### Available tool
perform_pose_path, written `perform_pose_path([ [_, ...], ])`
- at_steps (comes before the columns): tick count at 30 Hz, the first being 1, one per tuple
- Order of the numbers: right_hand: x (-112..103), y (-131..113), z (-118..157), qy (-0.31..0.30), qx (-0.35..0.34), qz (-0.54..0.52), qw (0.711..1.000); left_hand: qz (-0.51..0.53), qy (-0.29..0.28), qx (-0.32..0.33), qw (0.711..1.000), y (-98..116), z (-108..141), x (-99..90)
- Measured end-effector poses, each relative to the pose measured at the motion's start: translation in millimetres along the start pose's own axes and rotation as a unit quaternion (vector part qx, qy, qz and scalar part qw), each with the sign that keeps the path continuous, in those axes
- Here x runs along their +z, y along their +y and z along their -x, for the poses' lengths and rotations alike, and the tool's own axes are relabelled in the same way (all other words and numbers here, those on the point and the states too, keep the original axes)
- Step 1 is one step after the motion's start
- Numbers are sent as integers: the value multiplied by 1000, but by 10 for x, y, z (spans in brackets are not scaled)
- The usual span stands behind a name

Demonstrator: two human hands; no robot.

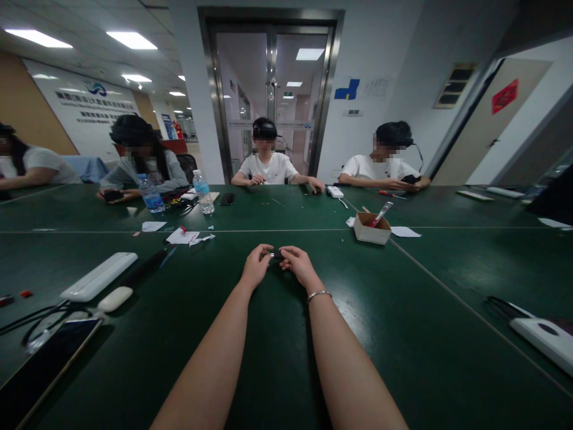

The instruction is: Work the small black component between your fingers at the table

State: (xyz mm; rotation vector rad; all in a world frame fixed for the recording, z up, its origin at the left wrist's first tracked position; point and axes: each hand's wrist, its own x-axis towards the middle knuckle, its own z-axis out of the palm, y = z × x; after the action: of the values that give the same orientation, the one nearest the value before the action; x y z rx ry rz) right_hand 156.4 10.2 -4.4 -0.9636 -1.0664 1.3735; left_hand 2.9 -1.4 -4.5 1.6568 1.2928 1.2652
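Over the middle of the green table (277, 334), my two hands meet around a small black USB stick (277, 255) with a silver metal end. The fingers of my left hand (257, 264) are closed at the silver end. My right hand (297, 263) pinches the black body from the other side, and a silver bracelet circles that wrist. Fingertips cover part of the stick, so its full shape is hidden. Both forearms reach forward across the tabletop.
At left lie a white power bank (101, 276), a white oval case (115, 299), cables and a phone (49, 364). Ahead stand a cardboard box (371, 234), paper scraps (182, 237) and water bottles (203, 194). Several people sit opposite. A white device (544, 337) lies far right.
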Motion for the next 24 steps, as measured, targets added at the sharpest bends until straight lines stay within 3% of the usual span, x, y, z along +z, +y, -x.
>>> perform_pose_path([
  [8,-9,4,-3,-5,0,4,1000,-23,-23,-22,999,-19,2,5],
  [14,-19,13,-13,-5,0,-1,1000,17,-4,-5,1000,-40,-18,10],
  [24,-15,-4,2,-5,4,1,1000,-14,-3,-25,1000,-22,-10,3],
])
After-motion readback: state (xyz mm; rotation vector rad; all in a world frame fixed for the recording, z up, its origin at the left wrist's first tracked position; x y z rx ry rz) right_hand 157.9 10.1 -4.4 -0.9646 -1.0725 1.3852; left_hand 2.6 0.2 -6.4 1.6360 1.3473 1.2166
